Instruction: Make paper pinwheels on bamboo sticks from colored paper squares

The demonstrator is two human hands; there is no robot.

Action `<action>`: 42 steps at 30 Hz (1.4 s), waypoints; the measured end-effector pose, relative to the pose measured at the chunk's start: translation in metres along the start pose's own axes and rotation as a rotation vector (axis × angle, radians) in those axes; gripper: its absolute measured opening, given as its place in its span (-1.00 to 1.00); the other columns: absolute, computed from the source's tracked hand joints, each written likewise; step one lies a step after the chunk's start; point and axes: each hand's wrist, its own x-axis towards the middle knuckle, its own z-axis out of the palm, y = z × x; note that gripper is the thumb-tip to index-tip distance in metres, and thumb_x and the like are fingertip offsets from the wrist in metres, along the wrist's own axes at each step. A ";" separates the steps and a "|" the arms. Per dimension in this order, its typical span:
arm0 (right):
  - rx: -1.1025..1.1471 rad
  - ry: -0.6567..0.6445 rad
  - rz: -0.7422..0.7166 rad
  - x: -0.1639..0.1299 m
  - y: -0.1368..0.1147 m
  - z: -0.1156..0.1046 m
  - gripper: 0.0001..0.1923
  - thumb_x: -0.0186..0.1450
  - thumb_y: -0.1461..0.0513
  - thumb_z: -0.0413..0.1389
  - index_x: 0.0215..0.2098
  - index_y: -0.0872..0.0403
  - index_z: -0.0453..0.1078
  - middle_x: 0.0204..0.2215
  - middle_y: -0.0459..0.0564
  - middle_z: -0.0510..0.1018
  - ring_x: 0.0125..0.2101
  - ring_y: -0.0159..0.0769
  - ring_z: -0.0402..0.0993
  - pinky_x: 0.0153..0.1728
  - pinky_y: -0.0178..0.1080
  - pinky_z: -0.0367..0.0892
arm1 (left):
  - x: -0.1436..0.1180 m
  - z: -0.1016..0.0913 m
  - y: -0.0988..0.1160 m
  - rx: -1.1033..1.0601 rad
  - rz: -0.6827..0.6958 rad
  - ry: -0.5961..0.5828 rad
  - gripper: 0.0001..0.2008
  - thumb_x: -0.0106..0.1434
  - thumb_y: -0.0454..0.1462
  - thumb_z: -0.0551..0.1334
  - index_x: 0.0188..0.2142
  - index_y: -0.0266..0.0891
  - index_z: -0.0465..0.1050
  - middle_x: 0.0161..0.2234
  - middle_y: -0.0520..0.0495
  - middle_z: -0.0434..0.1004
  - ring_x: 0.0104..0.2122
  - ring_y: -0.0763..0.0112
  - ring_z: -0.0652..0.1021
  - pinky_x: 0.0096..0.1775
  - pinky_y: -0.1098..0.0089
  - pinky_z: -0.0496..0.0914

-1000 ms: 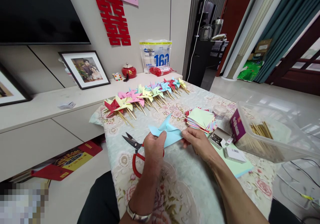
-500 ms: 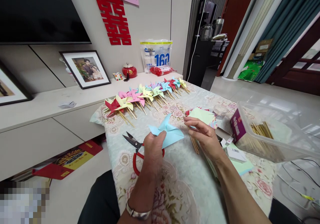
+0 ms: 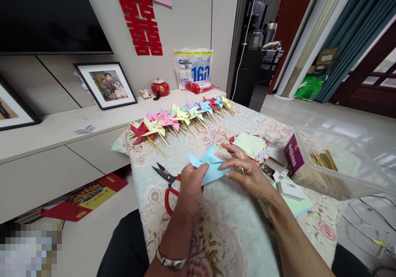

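A light blue paper pinwheel (image 3: 212,169), partly folded with some corners brought to its middle, is pinched at its left side by my left hand (image 3: 192,180), thumb on top. At the paper's right corner, my right hand (image 3: 247,171) has its thumb and index finger closed on the edge, its other fingers spread. Red-handled scissors (image 3: 168,178) lie with blades apart beside my left hand, one handle partly hidden behind it. Under and behind my right hand are a stack of cut coloured paper (image 3: 249,143) and a small box of metal pins (image 3: 268,170).
Finished pinwheels on sticks (image 3: 167,122) line the table's far left edge. To the right stands a clear plastic bin (image 3: 337,182) with wooden sticks (image 3: 323,160). Near it are a small white box (image 3: 291,189), green paper sheets (image 3: 301,204) and a round clear container (image 3: 272,136).
My right hand has come left and down from beside the pinwheel to its right corner. My left hand has shifted the paper slightly to the right.
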 end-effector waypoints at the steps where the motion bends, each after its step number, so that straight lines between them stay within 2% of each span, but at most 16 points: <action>1: -0.016 0.006 -0.010 0.000 0.000 0.000 -0.89 0.33 0.12 0.23 -0.22 -0.11 0.61 0.35 -0.04 0.23 0.35 -0.03 0.09 0.32 0.09 0.02 | 0.000 0.000 -0.001 -0.010 0.006 -0.013 -0.83 -0.02 -0.22 0.31 -0.42 -0.27 0.52 -0.52 0.04 0.51 -0.54 0.44 0.42 -0.43 0.43 0.34; 3: -0.051 0.017 -0.032 0.001 0.000 0.001 -0.88 0.34 0.12 0.22 -0.25 -0.09 0.60 0.34 -0.01 0.25 0.34 -0.02 0.10 0.31 0.11 0.03 | 0.001 0.000 -0.002 -0.013 0.004 -0.038 -0.83 -0.02 -0.23 0.32 -0.43 -0.28 0.50 -0.55 0.06 0.48 -0.56 0.47 0.38 -0.46 0.46 0.31; 8: -0.144 0.028 -0.066 0.001 0.001 0.004 -0.87 0.35 0.15 0.19 -0.29 -0.05 0.58 0.31 0.05 0.29 0.32 0.01 0.14 0.26 0.13 0.07 | -0.003 0.003 0.003 0.146 0.029 0.044 -0.85 -0.04 -0.24 0.31 -0.47 -0.30 0.49 -0.61 0.10 0.40 -0.59 0.50 0.32 -0.51 0.47 0.26; 13: -0.236 0.014 -0.067 0.002 0.000 0.008 -0.91 0.33 0.19 0.19 -0.32 -0.02 0.54 0.28 0.08 0.33 0.30 0.03 0.15 0.23 0.17 0.08 | -0.008 0.009 0.010 0.240 0.045 0.042 -0.87 -0.03 -0.26 0.29 -0.48 -0.29 0.51 -0.62 0.11 0.38 -0.59 0.49 0.32 -0.53 0.48 0.22; 20: -0.291 0.030 -0.050 0.003 -0.001 0.014 -0.87 0.35 0.21 0.15 -0.35 0.02 0.51 0.28 0.14 0.30 0.29 0.04 0.14 0.18 0.13 0.14 | -0.002 0.009 -0.001 0.387 0.096 0.067 -0.90 -0.03 -0.26 0.27 -0.51 -0.27 0.49 -0.64 0.12 0.34 -0.59 0.47 0.30 -0.54 0.48 0.20; 26: -0.303 0.059 -0.027 0.004 0.004 0.019 -0.90 0.32 0.24 0.17 -0.38 0.01 0.47 0.13 0.16 0.44 0.23 0.01 0.24 0.14 0.11 0.18 | -0.001 0.009 -0.006 0.358 0.063 0.025 -0.89 -0.04 -0.24 0.29 -0.53 -0.26 0.48 -0.65 0.10 0.34 -0.60 0.47 0.30 -0.57 0.48 0.18; 36: -0.285 0.108 0.000 0.003 0.008 0.021 -0.91 0.28 0.27 0.19 -0.40 0.02 0.47 0.06 0.14 0.49 0.15 0.01 0.33 0.12 0.06 0.20 | -0.006 0.010 0.001 0.365 0.008 -0.027 -0.84 -0.01 -0.21 0.28 -0.50 -0.28 0.45 -0.63 0.10 0.31 -0.58 0.49 0.28 -0.55 0.48 0.19; 42: -0.257 0.118 -0.013 0.003 0.010 0.020 -0.92 0.26 0.29 0.22 -0.40 0.03 0.46 0.00 0.12 0.51 0.08 -0.02 0.37 0.07 0.02 0.24 | -0.005 0.008 -0.001 0.242 -0.026 -0.111 -0.81 -0.02 -0.23 0.28 -0.42 -0.33 0.52 -0.58 0.07 0.37 -0.55 0.46 0.33 -0.50 0.46 0.26</action>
